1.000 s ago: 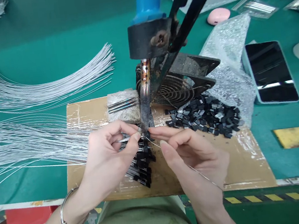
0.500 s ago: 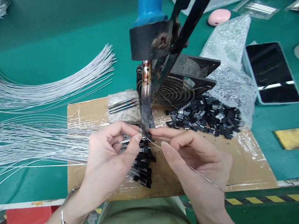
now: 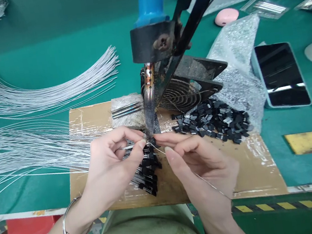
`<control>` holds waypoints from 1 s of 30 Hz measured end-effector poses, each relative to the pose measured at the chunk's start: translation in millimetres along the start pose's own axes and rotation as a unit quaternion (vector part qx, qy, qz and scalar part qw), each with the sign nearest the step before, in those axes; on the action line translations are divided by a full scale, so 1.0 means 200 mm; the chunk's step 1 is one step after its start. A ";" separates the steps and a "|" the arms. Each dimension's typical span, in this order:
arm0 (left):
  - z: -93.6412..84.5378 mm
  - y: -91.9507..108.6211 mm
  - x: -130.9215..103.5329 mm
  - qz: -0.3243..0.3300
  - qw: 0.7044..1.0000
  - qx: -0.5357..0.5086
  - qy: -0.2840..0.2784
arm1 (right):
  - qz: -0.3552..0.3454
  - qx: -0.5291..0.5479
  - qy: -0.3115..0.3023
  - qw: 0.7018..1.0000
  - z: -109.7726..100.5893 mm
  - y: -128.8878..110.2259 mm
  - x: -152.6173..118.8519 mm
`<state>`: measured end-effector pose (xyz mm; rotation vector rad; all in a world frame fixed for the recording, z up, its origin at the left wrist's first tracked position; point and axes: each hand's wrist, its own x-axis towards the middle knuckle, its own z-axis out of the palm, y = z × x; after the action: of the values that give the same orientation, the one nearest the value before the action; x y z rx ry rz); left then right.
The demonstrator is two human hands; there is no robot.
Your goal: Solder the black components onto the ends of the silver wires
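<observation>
A blue-handled soldering iron [image 3: 151, 1] points down from a black clamp, its tip right between my hands. My left hand [image 3: 117, 159] pinches a thin white wire [image 3: 127, 147] just left of the tip. Solder wire [image 3: 157, 147] runs from the tip through the fingers of my right hand [image 3: 201, 161] and trails down past the wrist. The right fingertips also reach a small black connector [image 3: 150, 141] under the tip; how firmly they hold it cannot be made out. Below my left fingers lie wires with black connectors [image 3: 149, 180] on their ends.
A black fan [image 3: 182, 94] stands behind the iron, beside a pile of loose black connectors [image 3: 217, 122]. Bundled white wires [image 3: 54, 94] lie at left. A cardboard sheet [image 3: 251, 173] covers the front. At right are a phone [image 3: 280, 76] and a yellow sponge [image 3: 309, 142].
The whole view has shifted slightly, with things appearing a little further left. Both hands stay at the iron's tip in nearly the same pose.
</observation>
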<state>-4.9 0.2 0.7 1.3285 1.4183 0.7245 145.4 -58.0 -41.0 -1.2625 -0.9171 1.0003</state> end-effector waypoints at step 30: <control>0.01 0.00 0.00 0.014 1.000 0.006 0.004 | -0.053 -0.057 -0.006 0.997 0.00 0.02 -0.01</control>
<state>-4.3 -0.7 0.0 1.3596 1.4141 0.7416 143.7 -60.5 -44.1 -1.2904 -1.0530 0.8840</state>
